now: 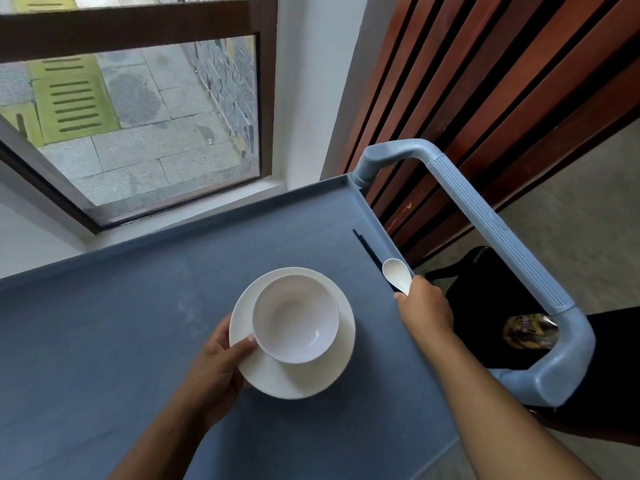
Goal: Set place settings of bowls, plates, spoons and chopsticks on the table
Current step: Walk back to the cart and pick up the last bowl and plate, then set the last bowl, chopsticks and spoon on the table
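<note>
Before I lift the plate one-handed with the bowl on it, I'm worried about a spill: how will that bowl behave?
The bowl sits loose and off-centre on the glossy plate, so it will probably slide if tilted. It looks empty, likely light. The left hand grips only one edge, so the far side may dip.

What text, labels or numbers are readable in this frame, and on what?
No text here can be read.
Dark packet below the cart handle: gold lettering shows, too blurred to read.
Bowl, plate, spoon, chopsticks, cart tray: no markings visible.
</note>
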